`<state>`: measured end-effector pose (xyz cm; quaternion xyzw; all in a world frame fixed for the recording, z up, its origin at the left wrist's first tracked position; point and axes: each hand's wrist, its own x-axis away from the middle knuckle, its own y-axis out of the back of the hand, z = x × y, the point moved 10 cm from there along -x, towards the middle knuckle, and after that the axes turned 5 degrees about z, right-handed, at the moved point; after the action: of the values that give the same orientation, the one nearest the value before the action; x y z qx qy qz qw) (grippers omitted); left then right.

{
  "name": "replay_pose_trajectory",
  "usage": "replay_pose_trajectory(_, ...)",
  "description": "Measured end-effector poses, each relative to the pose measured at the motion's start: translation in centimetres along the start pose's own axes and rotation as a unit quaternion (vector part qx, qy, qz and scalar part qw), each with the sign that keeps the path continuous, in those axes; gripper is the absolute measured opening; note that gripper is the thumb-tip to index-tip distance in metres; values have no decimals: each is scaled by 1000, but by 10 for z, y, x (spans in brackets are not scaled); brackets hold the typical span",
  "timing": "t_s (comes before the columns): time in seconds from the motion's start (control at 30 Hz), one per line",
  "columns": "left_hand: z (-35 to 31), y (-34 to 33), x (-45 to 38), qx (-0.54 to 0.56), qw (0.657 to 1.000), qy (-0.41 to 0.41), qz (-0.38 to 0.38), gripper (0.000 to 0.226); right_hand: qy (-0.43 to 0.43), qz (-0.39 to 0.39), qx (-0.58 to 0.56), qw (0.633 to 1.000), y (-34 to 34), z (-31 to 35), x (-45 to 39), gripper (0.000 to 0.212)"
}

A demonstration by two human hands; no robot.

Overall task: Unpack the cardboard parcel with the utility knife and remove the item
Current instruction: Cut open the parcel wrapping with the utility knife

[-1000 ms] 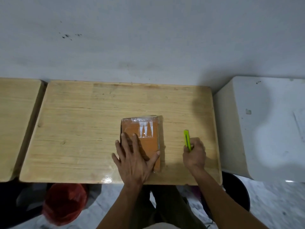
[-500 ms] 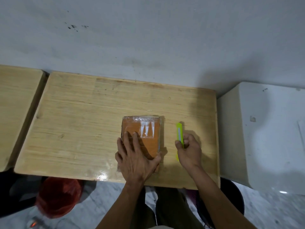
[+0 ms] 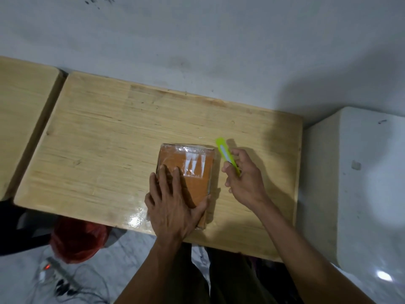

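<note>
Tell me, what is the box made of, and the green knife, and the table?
The box looks like brown cardboard wrapped in shiny clear tape that glints. The green knife seems smooth plastic, bright and even in colour. The table looks like glossy varnished wood, with grain lines and light reflecting.

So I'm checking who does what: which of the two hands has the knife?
The right hand grips the green utility knife; the left hand lies flat on the cardboard parcel.

The pale, varnished wooden worktop [image 3: 105, 137] shines glossy at its near edge. The brown cardboard parcel [image 3: 192, 185] is matt (clear glossy tape crinkles across its far end). The lime-green plastic utility knife [image 3: 224, 153] looks smooth.
</note>
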<state>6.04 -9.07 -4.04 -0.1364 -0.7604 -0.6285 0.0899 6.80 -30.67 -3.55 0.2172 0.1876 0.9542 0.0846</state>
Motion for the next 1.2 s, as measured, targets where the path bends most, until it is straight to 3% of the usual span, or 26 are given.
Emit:
replay_pose_trajectory(0.2, 0, 2, 0, 1, 1000, 5, -8, 110, 84, 120, 83, 986, -14, 32, -13, 51)
replay_pose_trajectory(0.27, 0, 2, 0, 4, 1000, 6, -13, 109, 96, 145, 100, 980, -17, 38, -20, 47)
replay_pose_trajectory(0.4, 0, 3, 0, 5, 1000, 4, -18, 109, 102, 132, 131, 977, -13, 50, -35, 25)
replay_pose_trajectory(0.57, -1, 4, -1, 9, 1000, 1, -26, 109, 137, 125, 201, 962, -11, 68, -42, 17)
replay_pose_trajectory(0.73, 0, 2, -2, 9, 1000, 3, -25, 109, 218, 175, 241, 929, -35, 84, -41, 38)
replay_pose_trajectory(0.97, 1, 2, -2, 12, 1000, 6, -15, 111, 308, 175, 360, 863, -60, 102, -43, 55)
replay_pose_trajectory(1.2, 1, 3, -3, 19, 1000, 2, -18, 110, 281, 176, 396, 856, -69, 107, -44, 56)
